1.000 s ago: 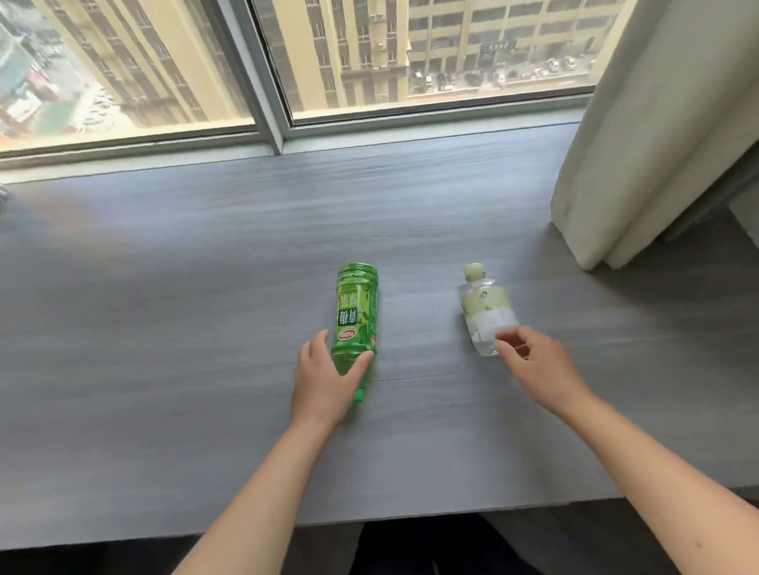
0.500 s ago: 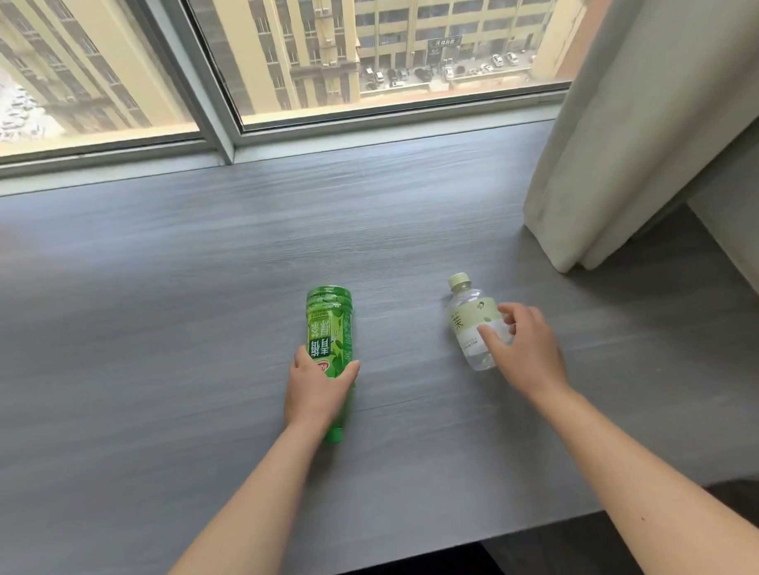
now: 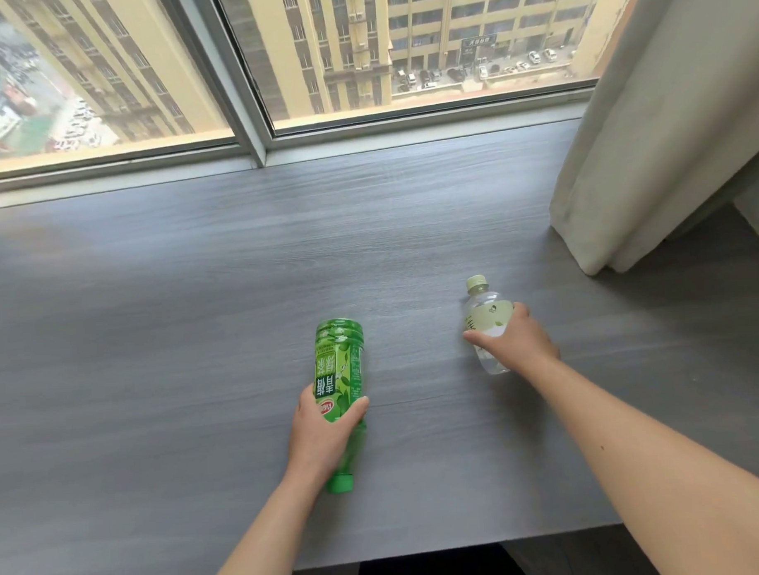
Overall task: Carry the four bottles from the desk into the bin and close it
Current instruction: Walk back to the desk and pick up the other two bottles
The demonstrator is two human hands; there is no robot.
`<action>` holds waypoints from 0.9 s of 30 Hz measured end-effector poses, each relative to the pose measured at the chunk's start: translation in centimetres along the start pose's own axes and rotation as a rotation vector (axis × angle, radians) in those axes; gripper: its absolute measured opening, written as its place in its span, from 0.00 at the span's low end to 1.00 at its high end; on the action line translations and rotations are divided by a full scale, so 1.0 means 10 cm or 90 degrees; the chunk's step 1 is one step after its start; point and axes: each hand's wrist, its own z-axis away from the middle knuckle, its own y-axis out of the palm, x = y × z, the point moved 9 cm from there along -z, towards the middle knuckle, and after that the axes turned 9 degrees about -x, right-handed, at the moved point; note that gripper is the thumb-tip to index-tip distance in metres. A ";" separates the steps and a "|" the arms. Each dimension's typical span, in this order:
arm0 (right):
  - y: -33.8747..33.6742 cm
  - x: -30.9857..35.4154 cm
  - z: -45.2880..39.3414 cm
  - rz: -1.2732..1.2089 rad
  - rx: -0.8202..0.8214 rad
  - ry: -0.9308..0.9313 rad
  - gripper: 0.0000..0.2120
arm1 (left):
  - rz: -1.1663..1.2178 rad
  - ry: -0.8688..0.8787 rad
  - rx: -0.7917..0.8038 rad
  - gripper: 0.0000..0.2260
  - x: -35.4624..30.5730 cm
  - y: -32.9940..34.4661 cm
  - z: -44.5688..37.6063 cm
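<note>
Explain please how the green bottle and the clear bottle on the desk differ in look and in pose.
The green bottle is tinted green, longer, with a bright green label; the clear bottle is shorter and see-through, with a pale label. The green bottle's cap points toward the person, the clear bottle's toward the window. The left hand grips the green one, the right hand the clear one. Both lie on the desk.

Both bare forearms reach forward over the desk (image 3: 199,336), the landmark here, from its near edge. The left hand (image 3: 320,431) lies low near the middle of the desk, palm down, thumb on the right and fingers curled on the left, wrapped around a green bottle (image 3: 338,374). The right hand (image 3: 515,340) sits farther in and to the right, palm down, thumb stretched left, fingers curved over a clear bottle (image 3: 484,322).
</note>
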 end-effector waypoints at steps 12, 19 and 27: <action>0.03 -0.22 0.76 -0.450 0.285 -0.049 0.12 | 0.032 0.010 0.047 0.23 0.12 0.03 0.68; -0.15 -0.64 1.30 -0.609 0.348 -0.019 0.25 | 0.020 0.039 0.098 0.24 0.26 0.08 1.05; -0.12 -1.34 1.96 -0.670 0.254 0.080 0.35 | -0.071 0.173 0.210 0.24 0.44 0.02 1.45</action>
